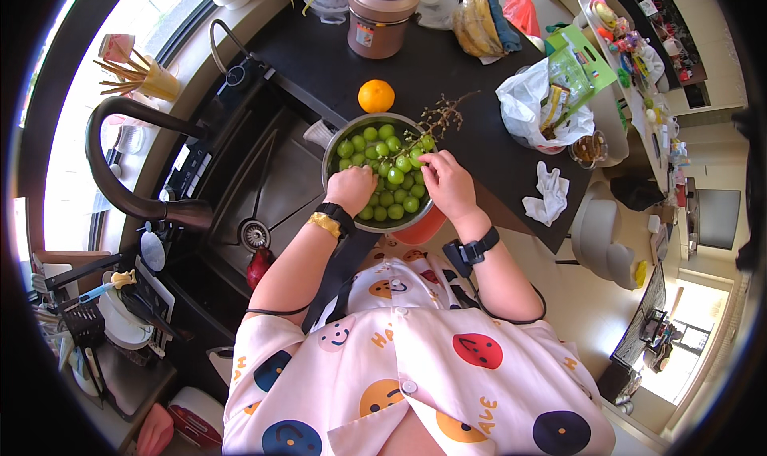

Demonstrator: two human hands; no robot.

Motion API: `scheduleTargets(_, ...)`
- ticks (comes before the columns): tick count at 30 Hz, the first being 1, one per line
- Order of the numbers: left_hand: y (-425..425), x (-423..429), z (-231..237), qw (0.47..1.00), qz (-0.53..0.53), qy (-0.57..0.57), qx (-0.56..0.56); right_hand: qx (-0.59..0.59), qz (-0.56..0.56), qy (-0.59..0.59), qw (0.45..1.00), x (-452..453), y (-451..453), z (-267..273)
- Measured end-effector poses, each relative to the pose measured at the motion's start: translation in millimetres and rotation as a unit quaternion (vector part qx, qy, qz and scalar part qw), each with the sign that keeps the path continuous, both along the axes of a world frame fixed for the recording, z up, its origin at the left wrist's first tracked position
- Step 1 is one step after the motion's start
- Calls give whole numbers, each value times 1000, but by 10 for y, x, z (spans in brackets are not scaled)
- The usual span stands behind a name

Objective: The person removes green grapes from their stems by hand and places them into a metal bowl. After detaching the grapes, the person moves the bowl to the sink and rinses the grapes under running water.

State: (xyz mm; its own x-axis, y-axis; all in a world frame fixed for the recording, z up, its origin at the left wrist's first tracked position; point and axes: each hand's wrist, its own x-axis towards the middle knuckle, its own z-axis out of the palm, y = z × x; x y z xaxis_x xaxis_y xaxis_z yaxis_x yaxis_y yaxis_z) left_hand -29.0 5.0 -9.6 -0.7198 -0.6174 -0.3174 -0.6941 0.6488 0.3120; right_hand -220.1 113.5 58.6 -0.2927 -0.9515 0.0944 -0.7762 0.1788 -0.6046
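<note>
A round metal bowl [328,150] full of green grapes [386,199] sits in front of me, close to the counter's edge. Across the upper right of its rim lies a partly bare grape stem [443,117], with grapes attached at its lower end. My left hand [352,189] is curled over the bowl's left side; its fingertips are hidden, so what they hold does not show. At the right side my right hand [446,183] pinches at a green grape [416,156] near the stem. An orange [376,96] rests just beyond the bowl.
Left of the bowl is a dark sink [281,174] with a faucet [144,117] and a red fruit or vegetable [260,267]. A rice cooker [383,15] stands behind. To the right are a white plastic bag [521,105] and a crumpled white cloth or tissue [546,193].
</note>
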Motion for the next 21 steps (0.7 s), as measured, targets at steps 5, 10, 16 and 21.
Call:
scheduleTargets(5,62,-19,45,996,73,43,3,8,-52,0,999,-38,65,-82)
scheduleTargets(10,116,43,-119,992,58,104,-32,17,-101,-21,995,-58,59,-262)
scheduleTargets(16,74,65,-124,993,55,106,-12,52,-148,-109,982,-36,-56,-419)
scheduleTargets(21,64,-12,83,996,79,36,18,85,-201,-199,955,43,-145,-496)
